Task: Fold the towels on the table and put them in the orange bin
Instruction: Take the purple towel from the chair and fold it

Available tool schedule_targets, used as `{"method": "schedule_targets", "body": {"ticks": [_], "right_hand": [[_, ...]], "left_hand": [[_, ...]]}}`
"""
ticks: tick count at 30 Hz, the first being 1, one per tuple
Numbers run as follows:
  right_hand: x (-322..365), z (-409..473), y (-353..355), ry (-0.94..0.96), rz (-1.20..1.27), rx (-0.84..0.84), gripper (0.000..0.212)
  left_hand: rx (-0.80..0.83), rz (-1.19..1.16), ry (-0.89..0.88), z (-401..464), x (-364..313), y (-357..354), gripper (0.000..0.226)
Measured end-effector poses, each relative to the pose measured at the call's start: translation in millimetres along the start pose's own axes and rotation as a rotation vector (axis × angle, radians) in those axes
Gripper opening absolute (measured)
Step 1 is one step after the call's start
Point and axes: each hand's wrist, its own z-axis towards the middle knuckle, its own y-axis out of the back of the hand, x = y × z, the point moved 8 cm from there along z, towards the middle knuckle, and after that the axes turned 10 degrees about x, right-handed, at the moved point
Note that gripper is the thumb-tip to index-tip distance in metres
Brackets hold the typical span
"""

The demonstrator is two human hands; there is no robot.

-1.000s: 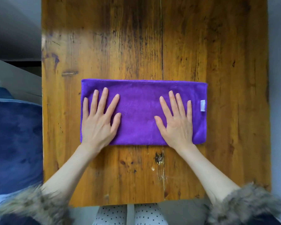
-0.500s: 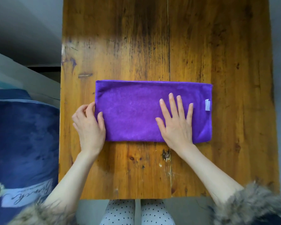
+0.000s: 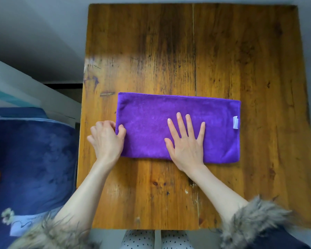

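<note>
Purple towel (image 3: pixel 178 126), folded into a long strip with a small white tag (image 3: pixel 235 123) at its right end, lies flat across the middle of the wooden table (image 3: pixel 151 51), nearer the front edge than the back. Her left hand (image 3: pixel 106 139) pinches the strip's left end, thumb on top and fingers curled underneath, while her right hand (image 3: pixel 187 142) presses flat on the cloth, fingers spread.

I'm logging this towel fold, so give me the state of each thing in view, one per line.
purple towel: folded into a long strip, flat on the table.
left hand: fingers pinch the towel's left edge.
right hand: flat, pressing the towel's middle.
white tag: at the towel's right edge.
wooden table: bears the towel.
</note>
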Motion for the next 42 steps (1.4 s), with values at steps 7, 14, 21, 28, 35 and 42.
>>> {"method": "schedule_targets", "body": {"ticks": [7, 14, 21, 28, 35, 42], "right_hand": [[8, 35, 11, -0.009, 0.021, 0.054, 0.059], [-5, 30, 33, 0.126, 0.381, 0.100, 0.049], [-87, -41, 84, -0.162, 0.835, -0.508, 0.017], [-122, -27, 47, -0.097, 0.554, -0.126, 0.049], [-128, -16, 17, -0.037, 0.239, 0.067, 0.057], [-143, -37, 33, 0.110, 0.523, -0.051, 0.048]], "left_hand": [[0.200, -0.398, 0.082, 40, -6, 16, 0.034], [0.245, -0.588, 0.015, 28, -39, 38, 0.014], [0.222, -0.578, -0.164, -6, -127, 41, 0.006], [0.242, -0.460, -0.320, -39, -206, -10, 0.017], [0.201, -0.238, -0.406, -55, -233, -59, 0.021], [0.151, -0.075, -0.531, -81, -261, -87, 0.018]]}}
